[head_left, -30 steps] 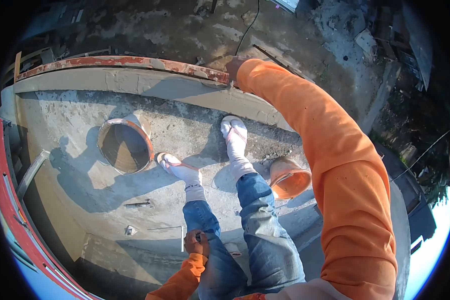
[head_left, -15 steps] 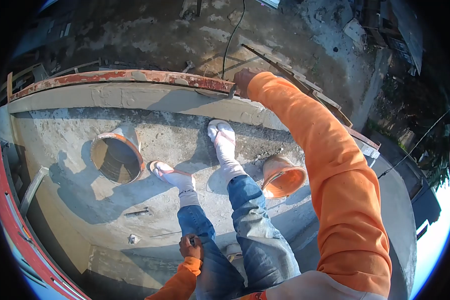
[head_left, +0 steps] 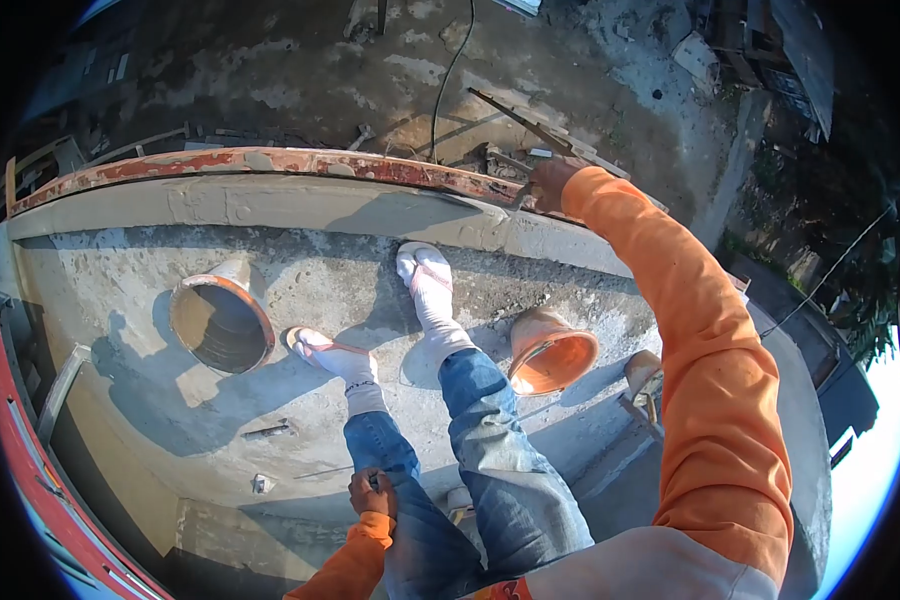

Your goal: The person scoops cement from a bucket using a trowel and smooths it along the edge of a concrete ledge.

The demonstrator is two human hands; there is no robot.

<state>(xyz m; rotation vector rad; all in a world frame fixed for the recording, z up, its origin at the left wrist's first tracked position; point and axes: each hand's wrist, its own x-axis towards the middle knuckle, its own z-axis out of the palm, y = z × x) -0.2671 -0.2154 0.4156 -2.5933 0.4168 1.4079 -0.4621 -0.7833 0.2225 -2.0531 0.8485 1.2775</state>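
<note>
My right hand (head_left: 550, 183), in an orange sleeve, reaches out to the top of a low wall. It grips what looks like a trowel (head_left: 518, 197), most of which the hand and the steep angle hide. Smooth grey plaster (head_left: 300, 203) covers the wall's inner top, beside a red, mortar-stained board (head_left: 370, 166) along the outer edge. My left hand (head_left: 372, 493) rests closed on my left leg near the knee. Something small and dark shows in its fingers, too little to name.
Left of my feet a bucket (head_left: 222, 322) holds grey material. On the right lies a tilted orange bucket (head_left: 555, 362), with another container (head_left: 645, 378) beyond. A flat tool (head_left: 268, 431) lies on the concrete floor. Past the wall the ground is far below; a hose (head_left: 440, 100) hangs there.
My right hand has moved to the right along the wall top with the tool. The view has shifted slightly, uncovering the container by my right arm. My left hand stays on the leg.
</note>
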